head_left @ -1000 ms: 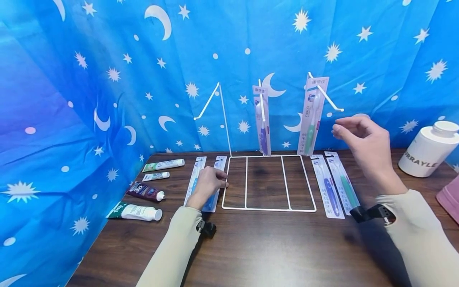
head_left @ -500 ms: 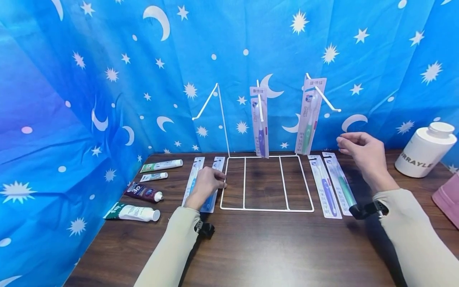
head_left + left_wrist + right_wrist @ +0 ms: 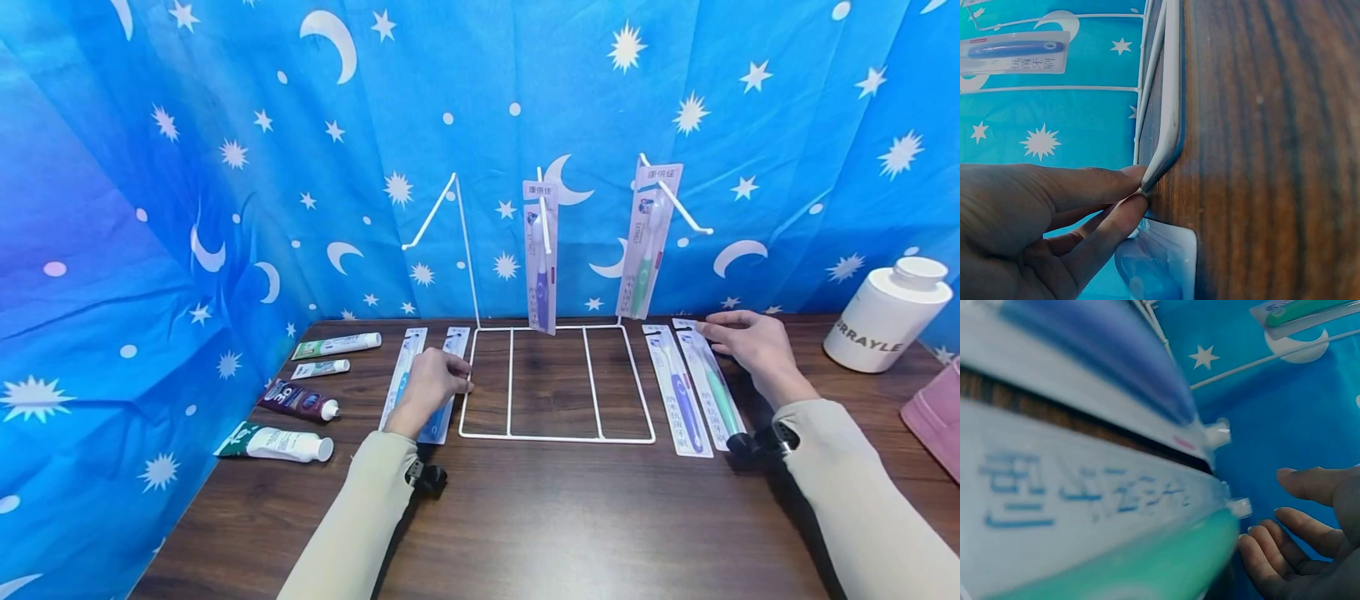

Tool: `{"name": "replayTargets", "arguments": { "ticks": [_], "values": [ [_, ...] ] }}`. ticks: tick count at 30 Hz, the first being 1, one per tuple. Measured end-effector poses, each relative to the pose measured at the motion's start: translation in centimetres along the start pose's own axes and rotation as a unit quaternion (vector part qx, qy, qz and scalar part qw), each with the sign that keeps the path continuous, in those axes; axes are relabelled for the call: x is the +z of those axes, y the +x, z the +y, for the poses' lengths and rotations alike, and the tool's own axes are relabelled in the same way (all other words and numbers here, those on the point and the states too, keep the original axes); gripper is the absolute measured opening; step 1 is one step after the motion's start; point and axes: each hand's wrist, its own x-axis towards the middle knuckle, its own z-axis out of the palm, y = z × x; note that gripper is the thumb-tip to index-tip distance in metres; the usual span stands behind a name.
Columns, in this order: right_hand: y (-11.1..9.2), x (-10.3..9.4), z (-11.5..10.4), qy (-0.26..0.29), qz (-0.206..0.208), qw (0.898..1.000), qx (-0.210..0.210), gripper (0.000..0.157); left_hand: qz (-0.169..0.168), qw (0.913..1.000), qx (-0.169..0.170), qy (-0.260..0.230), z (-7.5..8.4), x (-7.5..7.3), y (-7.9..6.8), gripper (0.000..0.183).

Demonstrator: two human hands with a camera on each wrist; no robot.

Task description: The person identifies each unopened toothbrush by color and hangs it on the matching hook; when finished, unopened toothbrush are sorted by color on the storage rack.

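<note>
My left hand (image 3: pixel 427 385) pinches the left side bar of a white wire rack (image 3: pixel 555 439) between thumb and forefinger; the left wrist view shows the grip on the bar (image 3: pixel 1174 94). At the right, my right hand (image 3: pixel 757 350) is at the top end of a packaged green toothbrush (image 3: pixel 718 392) lying on the table. Thumb and fingers stand apart in the right wrist view, holding nothing; contact with the pack cannot be made out. Beside it lies a packaged purple toothbrush (image 3: pixel 682 400). From the rack's hooks hang a purple toothbrush pack (image 3: pixel 542 283) and a green one (image 3: pixel 647 250).
Two blue toothbrush packs (image 3: pixel 403 367) lie left of the rack, one partly under my left hand. Farther left are several toothpaste tubes (image 3: pixel 277 442). A white jar (image 3: pixel 885 317) and a pink object (image 3: pixel 937 417) stand right. The rack's left hook (image 3: pixel 430 211) is bare.
My right hand has come down from beside the right hook to the top of the green toothbrush pack on the table. The hanging purple pack has swung slightly. My left hand keeps its grip.
</note>
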Motion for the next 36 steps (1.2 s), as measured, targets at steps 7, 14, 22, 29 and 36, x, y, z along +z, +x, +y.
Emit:
{"name": "replayTargets", "arguments": {
  "ticks": [7, 14, 22, 29, 36],
  "values": [
    [0.33, 0.51, 0.75, -0.033, -0.006, 0.999, 0.018, 0.068, -0.002, 1.0000, 0.003, 0.002, -0.06, -0.02, 0.02, 0.022],
    [0.40, 0.53, 0.93, -0.069, -0.009, 0.997, 0.021, 0.066, 0.000, 1.0000, 0.004, 0.002, -0.06, 0.06, 0.02, 0.021],
    [0.25, 0.42, 0.87, -0.083, -0.019, 0.996, 0.030, 0.059, -0.002, 1.0000, 0.003, -0.001, 0.00, -0.07, -0.03, 0.021],
    [0.15, 0.49, 0.64, -0.080, -0.012, 0.996, 0.042, 0.057, 0.001, 1.0000, 0.008, 0.001, -0.07, -0.10, -0.08, 0.019],
    [-0.07, 0.29, 0.28, -0.045, -0.004, 0.998, 0.040, 0.060, -0.002, 1.0000, 0.003, -0.002, 0.05, -0.14, -0.10, 0.021]
  ]
}}
